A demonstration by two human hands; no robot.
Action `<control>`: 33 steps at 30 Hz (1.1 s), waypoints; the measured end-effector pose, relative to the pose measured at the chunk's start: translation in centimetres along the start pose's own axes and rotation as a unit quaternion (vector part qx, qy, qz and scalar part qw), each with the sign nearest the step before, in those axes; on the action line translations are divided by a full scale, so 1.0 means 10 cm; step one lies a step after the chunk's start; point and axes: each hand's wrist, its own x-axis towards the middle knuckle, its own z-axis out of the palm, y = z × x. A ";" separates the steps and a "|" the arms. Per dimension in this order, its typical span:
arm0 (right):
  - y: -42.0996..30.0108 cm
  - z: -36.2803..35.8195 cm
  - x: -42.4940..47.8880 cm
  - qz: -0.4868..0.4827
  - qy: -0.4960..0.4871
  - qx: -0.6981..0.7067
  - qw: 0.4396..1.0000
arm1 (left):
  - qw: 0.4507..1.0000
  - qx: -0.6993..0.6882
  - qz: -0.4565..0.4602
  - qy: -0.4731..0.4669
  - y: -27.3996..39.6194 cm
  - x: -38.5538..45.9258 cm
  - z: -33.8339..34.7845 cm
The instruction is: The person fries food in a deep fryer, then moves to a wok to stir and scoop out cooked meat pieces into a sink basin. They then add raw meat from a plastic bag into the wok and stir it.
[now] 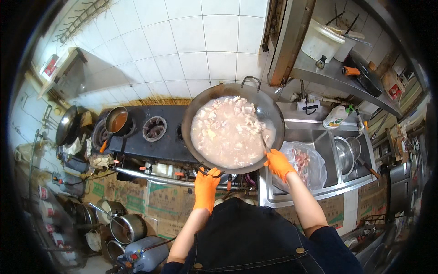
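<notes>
A large wok sits over the right end of the stove, filled with pale cloudy liquid and pieces of meat. My left hand, in an orange glove, grips the wok's near loop handle. In an orange glove too, my right hand holds a utensil at the wok's right rim. Its working end is sunk in the liquid, so its shape is hidden. Just right of that hand, a clear plastic bag with raw meat lies in the sink.
Left on the black stove are a bare burner and a small pan of brown liquid. Metal bowls stand in the right basin. A jug stands behind the sink. Pots and a gas cylinder occupy the floor at lower left.
</notes>
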 end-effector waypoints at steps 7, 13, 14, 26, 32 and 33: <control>-0.05 0.39 -0.36 0.147 -0.144 0.170 0.964 | 1.000 0.001 -0.014 0.005 -0.01 0.03 -0.01; -0.16 0.45 -0.69 -0.013 -0.102 -0.024 0.994 | 0.999 0.007 -0.013 -0.028 0.03 0.01 -0.05; -0.16 0.44 -0.71 -0.050 -0.084 -0.052 0.994 | 1.000 0.003 -0.019 -0.024 0.06 -0.02 -0.01; -0.39 0.15 -1.23 -0.192 0.003 -0.372 0.908 | 0.998 0.066 -0.011 -0.014 0.27 -0.14 0.23; -0.62 0.34 -0.47 -0.157 0.040 -0.409 0.898 | 0.997 0.074 0.008 -0.035 0.14 -0.03 0.07; -0.62 0.36 -0.34 -0.164 0.051 -0.413 0.894 | 0.996 0.079 0.011 -0.038 0.12 0.01 0.02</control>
